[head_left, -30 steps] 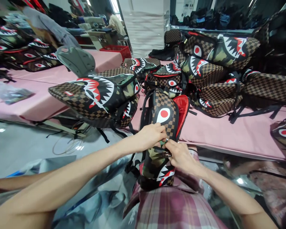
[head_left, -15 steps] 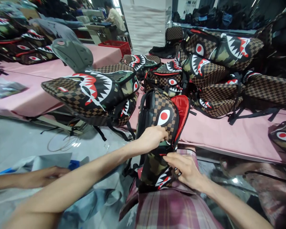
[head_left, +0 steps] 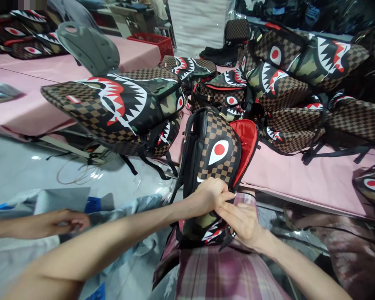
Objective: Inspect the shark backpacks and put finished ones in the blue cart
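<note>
- Head view: pink-covered table point(head_left: 287, 175) crossed a workroom with a glossy pale floor point(head_left: 34, 175); patterned bags point(head_left: 125, 104) lay heaped on it.
- I noted the backpack point(head_left: 218, 166) at the table's near edge, its lower end by the wearer's plaid cloth point(head_left: 225, 271). Long axis ran away from the wearer; eye print far, toothed print near.
- Its flap gaped rightward, showing red lining point(head_left: 246, 141); contents hidden. Red crate point(head_left: 158, 41) farther back, contents unclear.
- Left hand point(head_left: 210, 195): clenched on the backpack. Right hand point(head_left: 242, 221): fingertips met the left's; grasp I could not tell.
</note>
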The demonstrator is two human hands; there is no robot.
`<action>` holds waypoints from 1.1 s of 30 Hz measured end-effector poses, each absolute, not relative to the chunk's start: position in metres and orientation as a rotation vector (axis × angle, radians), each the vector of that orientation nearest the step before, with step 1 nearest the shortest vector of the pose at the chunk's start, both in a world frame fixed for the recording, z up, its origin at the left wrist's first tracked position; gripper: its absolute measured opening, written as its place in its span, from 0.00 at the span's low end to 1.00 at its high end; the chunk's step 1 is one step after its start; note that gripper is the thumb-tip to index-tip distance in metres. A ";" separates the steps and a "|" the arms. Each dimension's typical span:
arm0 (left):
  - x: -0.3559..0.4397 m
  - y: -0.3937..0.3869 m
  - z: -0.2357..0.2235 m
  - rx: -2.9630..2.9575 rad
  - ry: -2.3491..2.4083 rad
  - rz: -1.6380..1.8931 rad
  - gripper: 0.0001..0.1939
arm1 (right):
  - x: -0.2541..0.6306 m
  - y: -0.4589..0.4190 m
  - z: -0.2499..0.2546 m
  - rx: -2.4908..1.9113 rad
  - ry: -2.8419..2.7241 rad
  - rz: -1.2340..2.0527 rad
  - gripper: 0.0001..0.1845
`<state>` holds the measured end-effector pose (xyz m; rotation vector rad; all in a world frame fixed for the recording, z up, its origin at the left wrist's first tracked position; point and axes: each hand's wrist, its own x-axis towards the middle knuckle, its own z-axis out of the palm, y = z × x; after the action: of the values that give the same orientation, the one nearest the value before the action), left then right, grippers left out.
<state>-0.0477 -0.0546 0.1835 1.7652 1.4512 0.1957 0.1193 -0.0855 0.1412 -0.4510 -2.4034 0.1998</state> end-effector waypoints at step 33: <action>-0.044 -0.081 0.170 1.720 1.373 0.629 0.10 | 0.109 -0.019 0.249 -0.704 -3.334 -0.086 0.06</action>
<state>-0.0443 -0.0814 0.1702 1.7203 1.3730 0.6288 0.1094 -0.0187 0.2488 -0.7042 -3.3342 -0.0862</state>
